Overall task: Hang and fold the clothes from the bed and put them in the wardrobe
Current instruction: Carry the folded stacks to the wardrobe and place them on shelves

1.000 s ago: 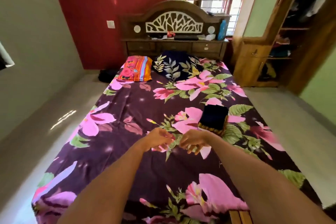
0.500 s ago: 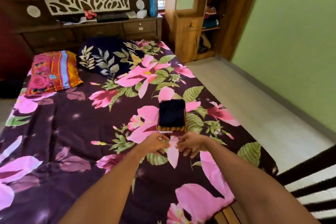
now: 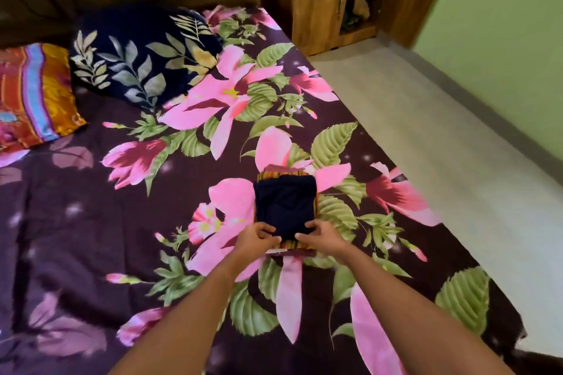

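Head view looks down on a bed (image 3: 91, 222) under a dark purple sheet with big pink flowers. A small stack of folded clothes (image 3: 285, 207), navy on top with striped orange cloth beneath, lies toward the bed's right side. Both hands grip its near edge: the left hand (image 3: 256, 237) pinches the near-left corner, the right hand (image 3: 320, 237) the near-right corner. Far left lie a leaf-print navy pillow (image 3: 143, 55) and an orange striped pillow (image 3: 33, 94). Far right stands a wooden wardrobe (image 3: 323, 0).
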Action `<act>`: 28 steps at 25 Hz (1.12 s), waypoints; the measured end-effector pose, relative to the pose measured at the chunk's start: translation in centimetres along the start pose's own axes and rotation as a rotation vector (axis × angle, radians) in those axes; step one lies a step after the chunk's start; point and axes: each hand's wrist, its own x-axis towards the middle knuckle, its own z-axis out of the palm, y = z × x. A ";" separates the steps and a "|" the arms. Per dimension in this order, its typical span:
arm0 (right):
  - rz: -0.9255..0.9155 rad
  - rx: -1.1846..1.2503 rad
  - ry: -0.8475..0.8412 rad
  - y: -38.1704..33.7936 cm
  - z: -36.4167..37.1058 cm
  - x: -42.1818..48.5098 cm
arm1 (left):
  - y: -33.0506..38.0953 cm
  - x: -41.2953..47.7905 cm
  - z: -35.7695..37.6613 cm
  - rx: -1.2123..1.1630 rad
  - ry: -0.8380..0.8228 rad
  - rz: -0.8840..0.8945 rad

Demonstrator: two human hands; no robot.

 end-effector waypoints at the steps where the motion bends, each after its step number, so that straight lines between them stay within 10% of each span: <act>1: -0.025 0.002 0.060 0.0 0.1 2.3 | -0.1 2.2 0.0 -0.001 0.044 -0.007; 7: -0.130 0.058 0.403 0.8 0.8 12.0 | -2.4 12.7 0.5 0.133 0.168 0.112; 28: -0.161 0.261 0.374 4.6 2.7 19.5 | -5.5 19.6 3.5 -0.039 0.196 0.112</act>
